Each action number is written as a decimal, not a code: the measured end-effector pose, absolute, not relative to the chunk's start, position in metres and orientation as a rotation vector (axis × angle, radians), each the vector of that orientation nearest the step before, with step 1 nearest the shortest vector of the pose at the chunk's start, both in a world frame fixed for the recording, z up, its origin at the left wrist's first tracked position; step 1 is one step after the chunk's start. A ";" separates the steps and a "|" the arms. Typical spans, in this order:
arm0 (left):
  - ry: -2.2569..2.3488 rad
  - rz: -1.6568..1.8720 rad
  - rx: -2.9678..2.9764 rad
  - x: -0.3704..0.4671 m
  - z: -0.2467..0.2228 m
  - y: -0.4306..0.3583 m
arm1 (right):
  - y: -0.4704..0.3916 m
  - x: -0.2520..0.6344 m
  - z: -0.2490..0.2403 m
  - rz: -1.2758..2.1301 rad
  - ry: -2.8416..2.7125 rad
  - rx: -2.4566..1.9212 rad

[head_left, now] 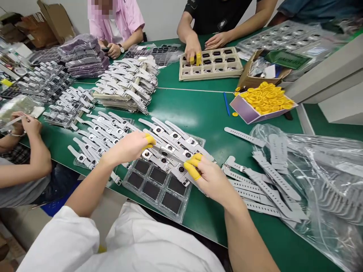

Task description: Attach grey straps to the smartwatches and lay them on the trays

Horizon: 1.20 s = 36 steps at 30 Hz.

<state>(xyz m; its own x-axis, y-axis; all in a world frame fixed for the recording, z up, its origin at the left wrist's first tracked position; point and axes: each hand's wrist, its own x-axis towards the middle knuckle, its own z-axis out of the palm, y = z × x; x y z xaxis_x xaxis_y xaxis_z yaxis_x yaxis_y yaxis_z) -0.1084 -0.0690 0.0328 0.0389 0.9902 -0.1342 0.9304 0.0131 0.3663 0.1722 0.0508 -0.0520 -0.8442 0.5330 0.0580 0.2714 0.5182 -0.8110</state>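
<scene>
Yellow finger cots (265, 99), grey straps (263, 189), green table (204, 113)

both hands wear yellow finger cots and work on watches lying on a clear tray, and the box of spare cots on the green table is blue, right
Not quite: the head view shows the box of spare cots is purple, not blue. The rest holds: the left hand and right hand wear yellow finger cots and work on watches lying on a clear tray on the green table.
</scene>
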 end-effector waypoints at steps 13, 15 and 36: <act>2.011 0.228 1.996 -0.083 -0.006 -0.127 | 0.031 0.171 -0.044 1.379 -2.770 -0.334; 2.020 0.502 1.707 -0.068 -0.003 -0.147 | 0.040 0.174 -0.043 1.358 -2.718 -0.398; 1.476 1.239 -0.273 0.041 -0.058 -0.243 | 0.089 0.175 -0.079 1.022 -1.935 -1.144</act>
